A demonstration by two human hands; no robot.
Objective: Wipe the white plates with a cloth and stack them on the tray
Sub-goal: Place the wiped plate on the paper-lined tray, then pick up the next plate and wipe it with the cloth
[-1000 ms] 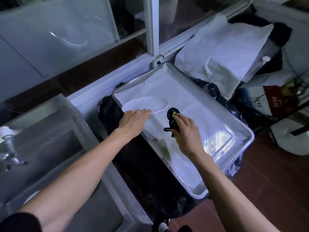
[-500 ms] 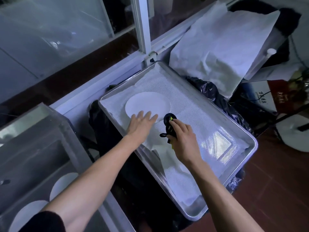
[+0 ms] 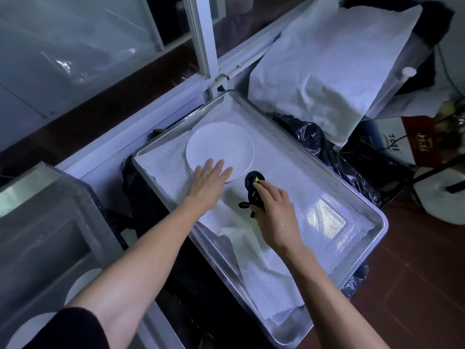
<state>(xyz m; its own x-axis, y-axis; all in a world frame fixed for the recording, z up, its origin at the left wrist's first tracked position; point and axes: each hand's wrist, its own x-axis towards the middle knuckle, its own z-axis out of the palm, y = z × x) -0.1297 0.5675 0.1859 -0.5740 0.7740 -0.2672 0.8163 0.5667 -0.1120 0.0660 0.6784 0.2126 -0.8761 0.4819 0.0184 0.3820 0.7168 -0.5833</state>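
A white plate (image 3: 221, 147) lies flat on the white liner in the far left part of the metal tray (image 3: 372, 230). My left hand (image 3: 208, 182) is spread with straight fingers, the fingertips over the plate's near edge. Just right of it, my right hand (image 3: 274, 210) grips a black cloth with a yellow-green patch (image 3: 253, 185), held above the tray liner near the plate. More white plates (image 3: 80, 288) show in the steel sink at the lower left, partly hidden by my left arm.
A steel sink (image 3: 50, 222) stands at the left. A window frame and ledge (image 3: 201, 46) run behind the tray. Crumpled white paper (image 3: 327, 66) lies past the tray's far right side, over black plastic bags (image 3: 327, 152). Red floor tiles (image 3: 415, 285) show at the right.
The plate went from tilted in my left hand's grip to lying flat on the tray liner. My left hand let go and its fingers straightened. My right hand kept the cloth.
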